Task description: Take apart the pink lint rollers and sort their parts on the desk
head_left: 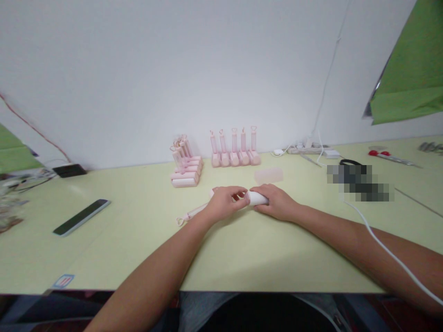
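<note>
Roller [258, 198] is clasped by the right hand [277, 200] and pinched at one end by the left hand [224, 200], apparently unfinished, while pink rollers [234, 159] behind are presumably completed.

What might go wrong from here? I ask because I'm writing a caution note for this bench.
The white cylinder might slip: the right hand grips one end, and only the left hand's fingertips are at the other.

The white cable crosses the right forearm in view, so it could snag.

The pink handle lies close by the left forearm and could get knocked.
</note>
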`<state>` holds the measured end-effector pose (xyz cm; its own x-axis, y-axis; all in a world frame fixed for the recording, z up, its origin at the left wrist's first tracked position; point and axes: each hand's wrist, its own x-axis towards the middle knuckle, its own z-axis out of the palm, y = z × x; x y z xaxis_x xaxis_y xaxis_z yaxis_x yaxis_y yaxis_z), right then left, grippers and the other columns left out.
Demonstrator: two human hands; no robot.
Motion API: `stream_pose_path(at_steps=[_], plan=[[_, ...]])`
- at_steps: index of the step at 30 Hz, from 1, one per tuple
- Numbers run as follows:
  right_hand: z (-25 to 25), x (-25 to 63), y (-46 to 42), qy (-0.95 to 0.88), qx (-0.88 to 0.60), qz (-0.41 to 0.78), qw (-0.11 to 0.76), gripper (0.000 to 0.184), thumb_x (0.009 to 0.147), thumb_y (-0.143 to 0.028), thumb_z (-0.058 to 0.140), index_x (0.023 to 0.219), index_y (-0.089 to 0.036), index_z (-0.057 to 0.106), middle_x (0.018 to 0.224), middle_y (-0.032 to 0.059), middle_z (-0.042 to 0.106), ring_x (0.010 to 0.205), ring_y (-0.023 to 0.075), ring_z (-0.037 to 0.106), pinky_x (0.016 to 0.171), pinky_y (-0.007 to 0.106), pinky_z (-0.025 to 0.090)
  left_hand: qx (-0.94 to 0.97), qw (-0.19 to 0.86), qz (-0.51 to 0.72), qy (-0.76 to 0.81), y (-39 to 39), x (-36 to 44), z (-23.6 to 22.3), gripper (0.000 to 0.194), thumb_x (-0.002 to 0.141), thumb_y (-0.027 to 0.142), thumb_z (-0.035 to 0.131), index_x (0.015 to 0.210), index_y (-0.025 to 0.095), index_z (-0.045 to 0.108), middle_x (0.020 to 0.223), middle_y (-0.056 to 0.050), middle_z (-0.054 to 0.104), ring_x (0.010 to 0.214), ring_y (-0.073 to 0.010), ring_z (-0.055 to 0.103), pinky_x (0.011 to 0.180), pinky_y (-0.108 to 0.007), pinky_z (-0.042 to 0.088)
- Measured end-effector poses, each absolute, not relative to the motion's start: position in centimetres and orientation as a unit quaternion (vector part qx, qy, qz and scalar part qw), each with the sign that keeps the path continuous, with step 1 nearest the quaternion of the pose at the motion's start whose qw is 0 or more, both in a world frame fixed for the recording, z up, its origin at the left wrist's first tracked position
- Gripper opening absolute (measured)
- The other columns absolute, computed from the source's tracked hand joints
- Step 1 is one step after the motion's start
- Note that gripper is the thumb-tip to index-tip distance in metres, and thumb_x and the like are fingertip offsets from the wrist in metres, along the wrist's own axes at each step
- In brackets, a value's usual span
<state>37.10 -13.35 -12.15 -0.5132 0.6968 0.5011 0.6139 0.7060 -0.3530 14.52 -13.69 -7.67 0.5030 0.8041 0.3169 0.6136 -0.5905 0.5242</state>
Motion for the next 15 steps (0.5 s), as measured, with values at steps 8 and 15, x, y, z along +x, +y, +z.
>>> stream_pose_path(at_steps=[8, 15], plan=[[-12.31, 37.03, -13.37, -0.865, -0.375, 0.068, 0.328, 0.05, 0.076, -0.03, 0.072, 0.124, -0.022, 0.061, 0.109, 0.0083, 0.069, 0.098, 0.0272, 0.06, 0.086, 0.04, 0.043, 0.85, 0.172, 0.275, 0.414, -13.78, 14.65, -7.6, 0.028, 0.081, 0.037, 0.062, 0.101, 0.021, 0.073, 0.085, -0.001, 0.072, 0.073, -0.0141, 0.063, 0.073, -0.025, 0.049], [-12.11, 36.92, -13.59, -0.866, -0.378, 0.068, 0.322, 0.047, 0.076, -0.029, 0.072, 0.121, -0.022, 0.062, 0.107, 0.008, 0.069, 0.096, 0.0268, 0.06, 0.085, 0.039, 0.043, 0.851, 0.135, 0.276, 0.427, -14.06, 14.91, -7.61, 0.025, 0.077, 0.032, 0.063, 0.097, 0.02, 0.072, 0.079, -0.001, 0.07, 0.069, -0.0137, 0.061, 0.07, -0.026, 0.047]])
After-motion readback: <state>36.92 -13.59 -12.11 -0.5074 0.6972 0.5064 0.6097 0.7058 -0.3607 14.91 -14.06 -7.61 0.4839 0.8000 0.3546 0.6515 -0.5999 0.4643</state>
